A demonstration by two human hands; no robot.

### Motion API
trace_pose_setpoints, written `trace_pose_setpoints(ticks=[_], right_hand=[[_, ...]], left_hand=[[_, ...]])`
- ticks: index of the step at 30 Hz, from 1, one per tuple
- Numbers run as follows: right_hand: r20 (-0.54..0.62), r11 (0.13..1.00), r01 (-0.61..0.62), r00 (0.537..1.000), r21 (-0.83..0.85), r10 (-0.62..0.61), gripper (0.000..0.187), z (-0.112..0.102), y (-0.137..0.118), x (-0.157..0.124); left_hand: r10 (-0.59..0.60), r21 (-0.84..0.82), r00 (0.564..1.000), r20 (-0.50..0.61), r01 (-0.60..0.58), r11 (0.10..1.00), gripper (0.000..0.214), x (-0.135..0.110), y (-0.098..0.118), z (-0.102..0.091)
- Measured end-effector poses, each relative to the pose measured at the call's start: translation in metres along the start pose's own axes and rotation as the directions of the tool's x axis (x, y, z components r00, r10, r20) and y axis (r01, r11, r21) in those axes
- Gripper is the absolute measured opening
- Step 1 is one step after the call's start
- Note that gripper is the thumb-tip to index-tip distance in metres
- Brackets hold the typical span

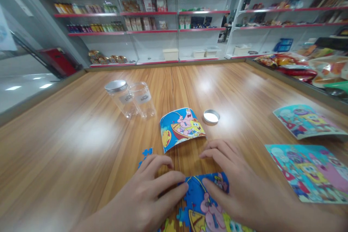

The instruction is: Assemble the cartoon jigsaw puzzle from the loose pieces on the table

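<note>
A partly joined jigsaw puzzle (210,212) lies on the table in front of me, showing a pink starfish and a boat on blue. My left hand (152,192) is at its upper left, thumb and index finger close together on a blue puzzle piece (191,189) at the jagged edge. My right hand (233,174) is spread over the upper right, its thumb touching the puzzle and its other fingers raised apart. Loose blue pieces (147,151) lie beyond my left hand, partly hidden by it. A curved picture card (183,128) with the same scene stands behind the puzzle.
Two clear jars stand at the back left, one lidded (123,99) and one uncovered (144,101). A loose metal lid (211,116) lies right of the card. On the right are a cartoon picture (312,172) and a curved card (308,119). Snack bags (299,67) and shelves lie beyond.
</note>
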State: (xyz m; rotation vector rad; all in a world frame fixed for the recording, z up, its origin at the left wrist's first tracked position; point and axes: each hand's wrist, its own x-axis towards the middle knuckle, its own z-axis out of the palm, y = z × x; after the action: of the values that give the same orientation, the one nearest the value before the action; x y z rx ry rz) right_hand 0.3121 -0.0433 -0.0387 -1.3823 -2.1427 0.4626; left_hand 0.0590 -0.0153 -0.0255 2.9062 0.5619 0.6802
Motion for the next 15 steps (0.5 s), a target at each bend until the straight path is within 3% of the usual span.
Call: trace_pose_setpoints(ticks=[6, 15], right_hand=[[0.008, 0.995, 0.047, 0.999, -0.085, -0.046, 0.035, -0.0075, -0.0007, 0.0043], [0.001, 0.996, 0.049, 0.999, -0.074, -0.050, 0.031, -0.0072, -0.0024, 0.0048]], left_hand=[[-0.015, 0.065, 0.998, 0.065, 0.011, 0.998, 0.029, -0.0026, -0.0002, -0.0035], [-0.015, 0.079, 0.999, 0.028, 0.012, 0.997, 0.030, -0.0054, -0.0008, 0.0001]])
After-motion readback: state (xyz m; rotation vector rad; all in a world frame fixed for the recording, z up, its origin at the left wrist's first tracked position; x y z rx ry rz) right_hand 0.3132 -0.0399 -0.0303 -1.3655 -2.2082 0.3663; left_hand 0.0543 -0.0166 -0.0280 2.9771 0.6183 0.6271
